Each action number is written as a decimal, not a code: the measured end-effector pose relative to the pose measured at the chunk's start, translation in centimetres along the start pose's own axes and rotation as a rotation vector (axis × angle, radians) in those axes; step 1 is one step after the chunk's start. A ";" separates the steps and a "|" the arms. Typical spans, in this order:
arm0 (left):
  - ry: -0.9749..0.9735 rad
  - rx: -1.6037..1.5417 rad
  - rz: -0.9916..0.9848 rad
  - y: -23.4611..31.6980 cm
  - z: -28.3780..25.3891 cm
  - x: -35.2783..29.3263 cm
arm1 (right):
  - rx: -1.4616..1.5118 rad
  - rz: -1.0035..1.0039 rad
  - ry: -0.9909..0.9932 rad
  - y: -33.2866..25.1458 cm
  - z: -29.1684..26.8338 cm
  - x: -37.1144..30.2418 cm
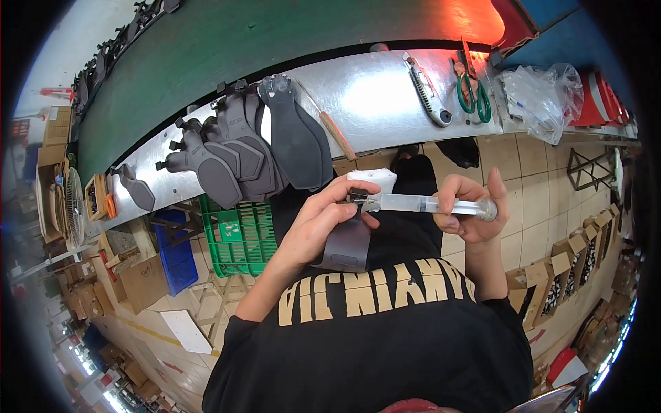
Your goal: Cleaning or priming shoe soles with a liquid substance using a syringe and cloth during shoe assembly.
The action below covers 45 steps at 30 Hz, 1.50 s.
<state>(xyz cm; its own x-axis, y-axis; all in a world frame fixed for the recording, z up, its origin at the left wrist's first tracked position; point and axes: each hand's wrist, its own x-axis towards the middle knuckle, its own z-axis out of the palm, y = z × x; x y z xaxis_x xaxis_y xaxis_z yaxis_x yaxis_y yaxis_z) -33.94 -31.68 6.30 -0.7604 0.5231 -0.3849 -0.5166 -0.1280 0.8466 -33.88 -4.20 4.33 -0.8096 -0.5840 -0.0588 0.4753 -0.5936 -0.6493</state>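
Observation:
My left hand (310, 227) is closed around a dark grey moulded piece (348, 246) with a wide flat end and a narrow clip-like end, held over my lap. My right hand (476, 206) grips a clear plastic syringe (406, 203), with fingers at its barrel and the palm side by the plunger's end. The syringe tip meets the narrow end of the piece between my left fingers; the exact contact is too small to make out. A white pad or folded cloth (375, 179) sits just beyond the left fingertips, and whether that hand holds it I cannot tell.
Similar grey pieces (219, 168) are piled on the metal bench edge (368, 93), beside larger dark sole-shaped pieces (297, 141) and a wooden-handled tool (335, 135). Farther right lie a utility knife (428, 93), green-handled scissors (475, 96) and plastic bags (540, 96). A green crate (237, 237) stands below.

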 end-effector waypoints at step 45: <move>0.089 -0.053 0.266 0.2 -0.5 -1.1 | -1.071 -0.470 0.212 4.2 3.5 6.6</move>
<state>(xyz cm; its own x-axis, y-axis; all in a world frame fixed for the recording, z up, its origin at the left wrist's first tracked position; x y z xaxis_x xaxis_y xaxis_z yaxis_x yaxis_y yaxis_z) -33.43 -32.74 6.70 -0.9024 0.3896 -0.1841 -0.3121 -0.2964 0.9026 -35.97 -12.49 3.84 -0.9166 -0.2691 0.2958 -0.3318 0.0989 -0.9382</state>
